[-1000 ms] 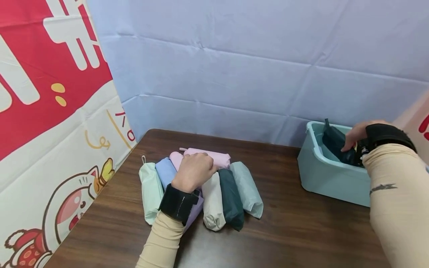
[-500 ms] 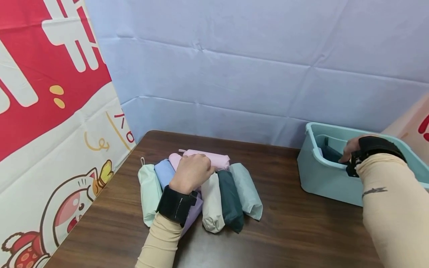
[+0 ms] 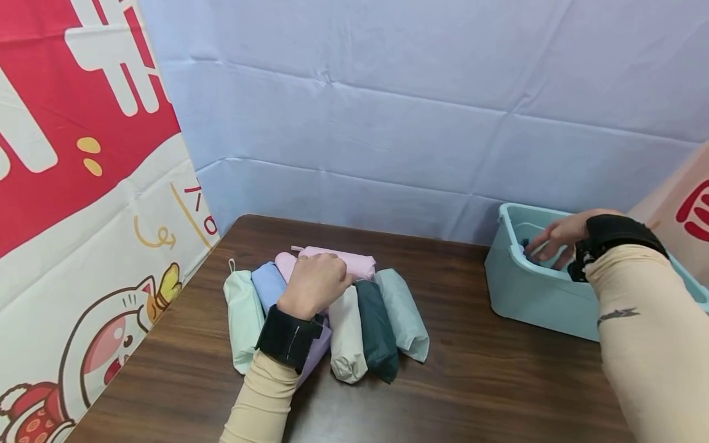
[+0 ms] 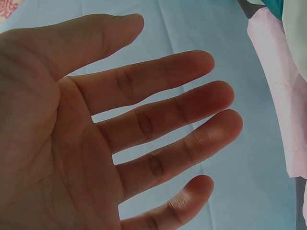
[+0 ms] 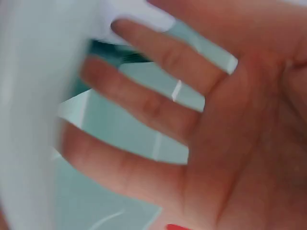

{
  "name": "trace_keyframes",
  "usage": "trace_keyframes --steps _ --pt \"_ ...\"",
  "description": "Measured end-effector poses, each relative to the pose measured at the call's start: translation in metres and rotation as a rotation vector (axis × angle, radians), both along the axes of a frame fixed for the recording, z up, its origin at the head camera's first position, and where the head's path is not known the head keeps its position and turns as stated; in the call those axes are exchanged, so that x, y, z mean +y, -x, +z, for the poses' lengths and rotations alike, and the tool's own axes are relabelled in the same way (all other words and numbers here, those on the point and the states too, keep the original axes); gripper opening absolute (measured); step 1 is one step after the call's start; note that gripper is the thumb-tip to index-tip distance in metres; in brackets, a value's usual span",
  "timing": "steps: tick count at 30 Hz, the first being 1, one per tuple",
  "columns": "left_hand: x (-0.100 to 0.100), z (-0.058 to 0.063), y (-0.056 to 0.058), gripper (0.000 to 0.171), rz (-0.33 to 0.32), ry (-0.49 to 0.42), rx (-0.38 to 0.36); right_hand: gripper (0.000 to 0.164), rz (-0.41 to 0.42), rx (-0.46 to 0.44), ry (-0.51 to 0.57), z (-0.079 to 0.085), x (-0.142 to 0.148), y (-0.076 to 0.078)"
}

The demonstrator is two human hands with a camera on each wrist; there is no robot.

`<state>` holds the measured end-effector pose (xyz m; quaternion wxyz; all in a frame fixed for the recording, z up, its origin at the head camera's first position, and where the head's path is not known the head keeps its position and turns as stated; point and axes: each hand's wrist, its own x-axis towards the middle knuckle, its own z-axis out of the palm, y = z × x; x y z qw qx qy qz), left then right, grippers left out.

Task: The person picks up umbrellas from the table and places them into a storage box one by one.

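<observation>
My left hand (image 3: 317, 284) hovers over a row of compact umbrellas in fabric sleeves; the left wrist view shows its fingers loosely spread around nothing. About it lie a mint umbrella (image 3: 244, 320), a blue one (image 3: 268, 284), a purple one (image 3: 317, 352), a cream one (image 3: 348, 338), a dark green one (image 3: 378, 332), a pale teal one (image 3: 403, 314) and a pink one (image 3: 354, 263) crosswise behind. Inside the light teal bin (image 3: 545, 304), my right hand (image 3: 565, 237) has its fingers spread and holds nothing. A dark teal item (image 5: 108, 52) shows beyond its fingertips in the right wrist view.
The dark wood table (image 3: 465, 381) carries both the row and the bin. A pale blue cloth (image 3: 354, 111) hangs behind, and a red and white printed cloth (image 3: 138, 197) hangs at the left. The bin's near wall hides most of its contents.
My right hand lowered a dark umbrella into the bin, let it go and spread its fingers. My left hand stays over the row.
</observation>
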<state>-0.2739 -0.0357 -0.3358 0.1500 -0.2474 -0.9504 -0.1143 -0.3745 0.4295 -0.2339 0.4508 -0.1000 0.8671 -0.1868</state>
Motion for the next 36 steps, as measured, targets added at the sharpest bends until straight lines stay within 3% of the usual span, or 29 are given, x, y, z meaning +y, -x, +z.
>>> trace_keyframes --steps 7,11,16,19,23,27,30,33,36 --pt "-0.004 0.0 -0.002 0.045 -0.002 -0.011 -0.005 0.053 -0.032 0.095 -0.057 0.029 -0.022 0.01" --pt "-0.004 0.0 -0.002 0.043 -0.005 -0.016 -0.005 0.044 -0.058 0.142 -0.039 0.027 -0.018 0.017" --pt "-0.004 0.001 -0.002 0.042 -0.009 -0.012 -0.01 0.04 -0.08 0.164 0.003 0.023 -0.016 0.011" --pt "-0.004 0.003 -0.001 0.041 -0.004 -0.003 -0.004 0.046 -0.117 0.261 0.045 0.024 -0.022 -0.001" --pt "-0.003 0.005 0.0 0.041 -0.019 -0.014 -0.011 0.051 -0.116 0.53 0.065 0.022 -0.04 -0.031" --pt "-0.003 0.006 0.003 0.039 -0.037 -0.018 -0.029 0.043 -0.052 0.815 0.017 0.008 -0.063 -0.066" --pt "-0.005 0.005 0.004 0.038 -0.031 -0.004 -0.025 0.038 -0.019 0.945 0.051 -0.011 -0.088 -0.087" --pt "-0.007 0.005 0.005 0.038 -0.021 0.003 -0.027 0.033 0.007 0.99 0.148 -0.036 -0.116 -0.096" --pt "-0.009 0.006 0.005 0.038 -0.025 -0.006 -0.035 0.032 0.011 0.978 0.224 -0.064 -0.14 -0.099"
